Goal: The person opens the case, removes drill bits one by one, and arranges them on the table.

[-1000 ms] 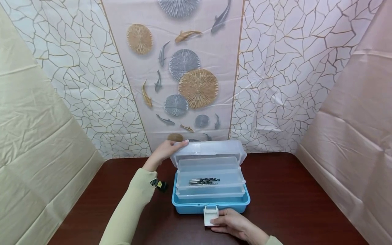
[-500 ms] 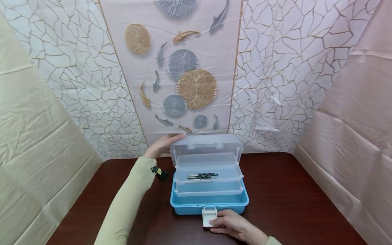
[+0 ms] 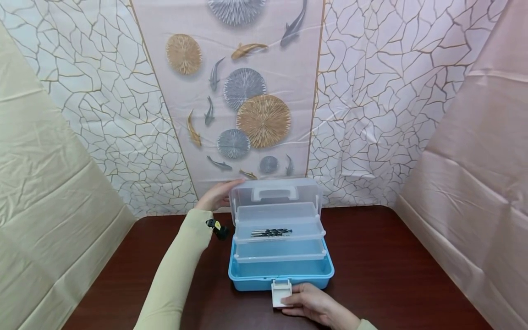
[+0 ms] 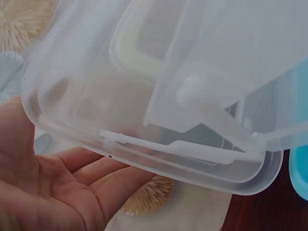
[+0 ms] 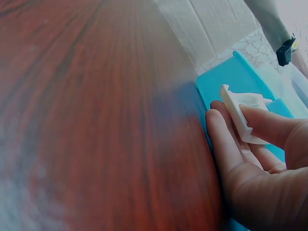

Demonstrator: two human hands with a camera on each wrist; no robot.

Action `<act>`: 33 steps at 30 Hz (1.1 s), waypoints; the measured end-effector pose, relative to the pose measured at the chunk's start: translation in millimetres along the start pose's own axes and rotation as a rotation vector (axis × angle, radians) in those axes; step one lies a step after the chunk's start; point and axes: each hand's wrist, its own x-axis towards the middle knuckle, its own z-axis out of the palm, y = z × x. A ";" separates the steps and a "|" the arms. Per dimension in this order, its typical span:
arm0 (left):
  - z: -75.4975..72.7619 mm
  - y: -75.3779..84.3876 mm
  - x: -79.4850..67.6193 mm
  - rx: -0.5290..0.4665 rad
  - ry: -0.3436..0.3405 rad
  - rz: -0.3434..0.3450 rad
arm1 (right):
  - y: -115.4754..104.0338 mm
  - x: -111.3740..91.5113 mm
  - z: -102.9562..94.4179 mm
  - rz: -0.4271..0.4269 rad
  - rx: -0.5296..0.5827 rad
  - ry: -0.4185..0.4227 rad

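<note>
A blue toolbox (image 3: 284, 282) stands on the table, its clear lid (image 3: 305, 188) tilted up and back and its translucent trays (image 3: 280, 250) fanned out in steps. Several drill bits (image 3: 270, 233) lie in the middle tray. At the lid's left corner is my left hand (image 3: 216, 195); in the left wrist view its fingers (image 4: 103, 175) reach, fairly straight, against the outer side of the lid. My right hand (image 3: 311, 302) pinches the white latch (image 3: 281, 293) at the box's front between thumb and fingers, as the right wrist view shows closely.
The dark red-brown wooden table (image 3: 371, 266) carries the box. Behind it hangs a patterned cloth (image 3: 350, 137) with fish and round motifs, and plain beige cloth (image 3: 462, 192) closes the sides. A white handle (image 3: 275, 193) shows through the lid.
The lid has swung up and further back with my left hand at its corner, and the trays have risen and spread back. My right hand stays at the latch.
</note>
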 end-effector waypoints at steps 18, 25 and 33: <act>-2.7 -10.0 13.4 -0.123 0.000 -0.070 | -0.5 -0.1 0.6 -0.005 -0.004 0.005; -1.9 -24.0 15.8 -0.133 -0.025 0.055 | -0.7 0.9 0.7 0.000 -0.004 0.008; 1.1 -36.5 18.4 -0.181 -0.011 -0.014 | -0.1 -0.4 -0.1 -0.006 -0.007 -0.007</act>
